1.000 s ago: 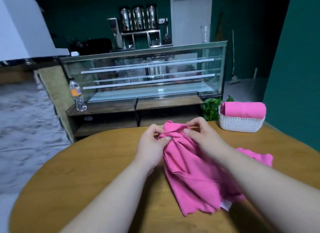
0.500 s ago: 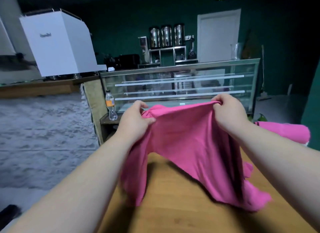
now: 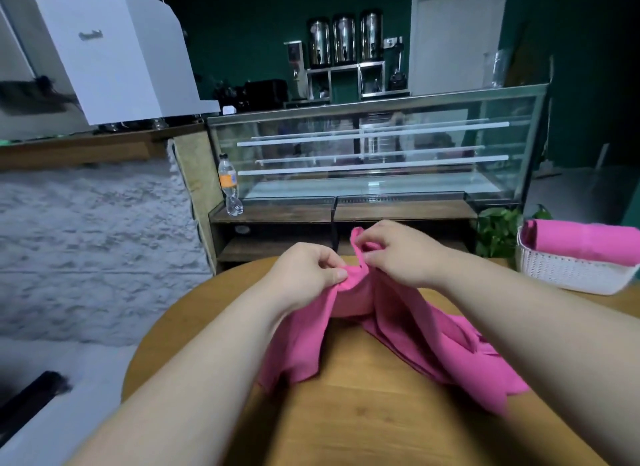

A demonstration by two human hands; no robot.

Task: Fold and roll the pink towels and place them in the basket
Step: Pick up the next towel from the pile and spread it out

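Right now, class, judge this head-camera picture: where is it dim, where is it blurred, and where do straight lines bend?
Head view: the dark green back wall is dim, the round wooden table evenly lit; wide-angle distortion bows and tilts the glass display case; the crumpled pink towel smears soft at its lower right edge; the left hand and right hand pinching it look fairly sharp.

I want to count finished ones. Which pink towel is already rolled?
The rolled towel in the white basket, far right. The loose towel hangs crumpled, pinched by left hand and right hand.
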